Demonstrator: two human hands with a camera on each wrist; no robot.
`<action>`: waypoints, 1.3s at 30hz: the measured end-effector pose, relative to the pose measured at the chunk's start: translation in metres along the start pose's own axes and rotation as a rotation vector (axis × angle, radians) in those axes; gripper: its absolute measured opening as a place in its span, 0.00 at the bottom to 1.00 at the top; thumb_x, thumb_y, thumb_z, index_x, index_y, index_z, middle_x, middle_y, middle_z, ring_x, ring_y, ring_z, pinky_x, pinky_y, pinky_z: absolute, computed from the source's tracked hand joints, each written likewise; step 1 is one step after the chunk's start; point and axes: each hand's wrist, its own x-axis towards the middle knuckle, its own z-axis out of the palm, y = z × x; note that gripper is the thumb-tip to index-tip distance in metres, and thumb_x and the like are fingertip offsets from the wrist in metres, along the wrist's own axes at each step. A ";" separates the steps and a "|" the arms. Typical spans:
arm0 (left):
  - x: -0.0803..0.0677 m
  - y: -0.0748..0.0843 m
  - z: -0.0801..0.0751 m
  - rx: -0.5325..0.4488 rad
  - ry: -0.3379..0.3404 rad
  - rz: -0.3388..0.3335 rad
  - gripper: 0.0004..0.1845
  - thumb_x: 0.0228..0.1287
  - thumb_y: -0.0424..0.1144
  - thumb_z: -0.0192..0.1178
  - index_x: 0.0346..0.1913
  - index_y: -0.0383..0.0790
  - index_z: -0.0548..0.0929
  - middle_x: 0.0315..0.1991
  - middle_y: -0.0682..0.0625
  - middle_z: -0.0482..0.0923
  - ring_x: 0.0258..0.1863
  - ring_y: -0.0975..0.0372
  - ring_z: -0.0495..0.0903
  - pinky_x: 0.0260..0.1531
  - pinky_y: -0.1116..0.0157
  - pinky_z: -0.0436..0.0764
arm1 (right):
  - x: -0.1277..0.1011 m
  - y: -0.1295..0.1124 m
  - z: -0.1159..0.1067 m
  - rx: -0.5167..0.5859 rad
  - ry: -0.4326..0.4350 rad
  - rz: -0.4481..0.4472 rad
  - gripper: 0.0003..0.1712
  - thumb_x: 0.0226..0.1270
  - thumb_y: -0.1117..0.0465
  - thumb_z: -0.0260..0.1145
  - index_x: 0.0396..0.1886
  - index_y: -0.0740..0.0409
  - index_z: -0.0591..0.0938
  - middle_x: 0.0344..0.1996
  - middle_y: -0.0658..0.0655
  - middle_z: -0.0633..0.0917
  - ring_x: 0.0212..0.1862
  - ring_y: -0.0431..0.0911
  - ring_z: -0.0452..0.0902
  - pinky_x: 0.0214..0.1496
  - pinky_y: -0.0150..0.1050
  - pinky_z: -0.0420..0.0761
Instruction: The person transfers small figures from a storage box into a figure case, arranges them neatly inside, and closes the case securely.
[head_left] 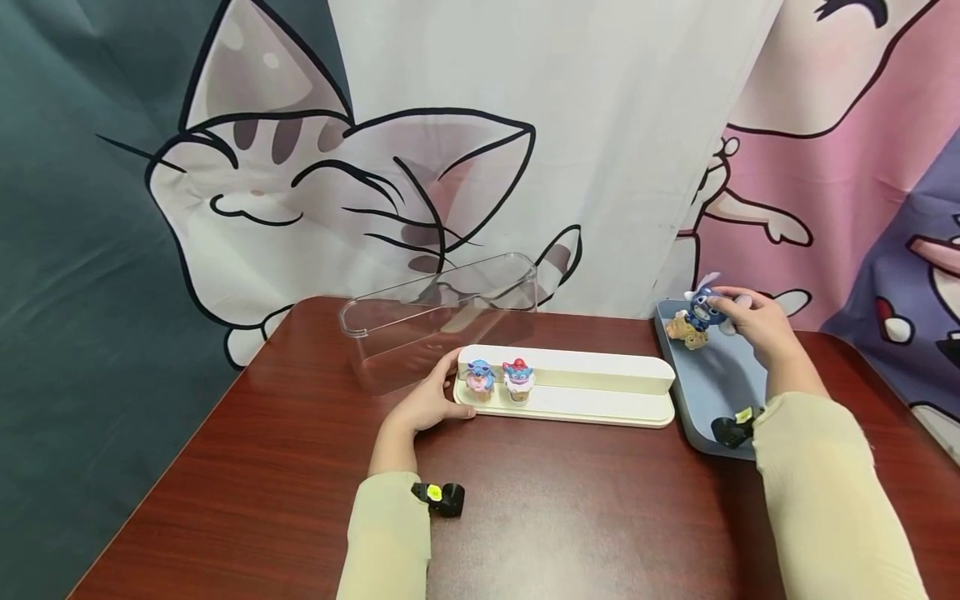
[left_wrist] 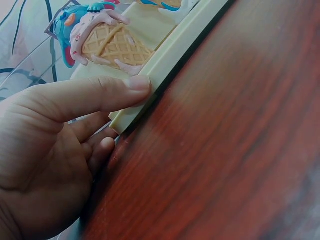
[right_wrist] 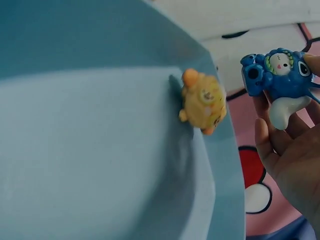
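My right hand (head_left: 753, 321) holds a small blue figure (head_left: 703, 307) (right_wrist: 280, 82) in its fingertips, just above the far end of a blue tray (head_left: 708, 392) (right_wrist: 100, 150). A yellow-tan figure (head_left: 687, 333) (right_wrist: 202, 102) lies in that tray against its far wall. My left hand (head_left: 429, 400) (left_wrist: 60, 140) holds the left end of a cream stepped stand (head_left: 600, 392) (left_wrist: 170, 55), thumb pressed on its rim. Two ice-cream-cone figures stand on the stand: a blue-topped one (head_left: 480, 379) (left_wrist: 100, 37) and a red-topped one (head_left: 518, 380).
A clear plastic cover (head_left: 438, 321) lies on the dark red table (head_left: 525, 517) behind the stand. A cartoon cat cloth hangs as backdrop. The tray sits near the table's right side, with the right sleeve over its near end.
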 end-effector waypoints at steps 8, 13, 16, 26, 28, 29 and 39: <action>0.000 0.001 0.000 -0.001 -0.003 0.003 0.54 0.42 0.29 0.73 0.71 0.44 0.51 0.65 0.44 0.60 0.62 0.54 0.59 0.62 0.54 0.58 | -0.006 -0.016 0.011 0.048 0.011 -0.084 0.07 0.59 0.46 0.66 0.38 0.33 0.80 0.28 0.32 0.76 0.36 0.33 0.67 0.33 0.25 0.69; 0.000 0.001 -0.001 -0.028 -0.014 0.009 0.54 0.42 0.28 0.72 0.72 0.42 0.49 0.65 0.41 0.58 0.64 0.51 0.58 0.63 0.51 0.55 | -0.009 -0.022 0.014 0.050 -0.003 -0.093 0.07 0.61 0.49 0.64 0.38 0.38 0.76 0.29 0.34 0.75 0.37 0.35 0.65 0.37 0.29 0.67; 0.000 0.001 -0.001 -0.038 -0.017 0.017 0.55 0.42 0.27 0.72 0.72 0.40 0.49 0.66 0.39 0.57 0.64 0.49 0.57 0.63 0.50 0.55 | -0.009 -0.023 0.015 0.019 -0.002 -0.084 0.09 0.62 0.47 0.62 0.40 0.39 0.75 0.32 0.36 0.74 0.40 0.35 0.65 0.43 0.34 0.64; 0.000 0.001 -0.001 -0.001 -0.002 -0.008 0.54 0.42 0.29 0.72 0.71 0.45 0.51 0.65 0.44 0.60 0.63 0.55 0.59 0.62 0.55 0.58 | -0.015 -0.032 0.024 0.150 0.003 -0.109 0.06 0.64 0.51 0.61 0.40 0.39 0.78 0.29 0.34 0.77 0.40 0.33 0.68 0.46 0.32 0.62; -0.001 0.001 -0.001 -0.005 0.000 -0.004 0.53 0.42 0.29 0.72 0.71 0.44 0.51 0.65 0.44 0.59 0.63 0.54 0.59 0.62 0.54 0.58 | -0.018 -0.036 0.028 0.186 0.006 -0.136 0.06 0.64 0.51 0.62 0.41 0.40 0.79 0.28 0.35 0.79 0.40 0.33 0.69 0.44 0.30 0.64; -0.001 0.001 -0.001 -0.007 0.001 -0.005 0.53 0.42 0.29 0.72 0.71 0.44 0.51 0.65 0.44 0.59 0.63 0.54 0.59 0.62 0.54 0.58 | -0.019 -0.037 0.031 0.189 0.007 -0.148 0.06 0.64 0.51 0.62 0.40 0.39 0.80 0.28 0.35 0.79 0.40 0.33 0.69 0.44 0.30 0.64; 0.000 0.002 0.000 -0.018 -0.011 0.005 0.54 0.42 0.28 0.72 0.71 0.44 0.51 0.65 0.43 0.59 0.63 0.53 0.59 0.62 0.53 0.57 | -0.032 -0.038 0.042 0.213 -0.026 -0.158 0.09 0.63 0.51 0.63 0.43 0.43 0.81 0.30 0.37 0.81 0.43 0.35 0.68 0.45 0.32 0.63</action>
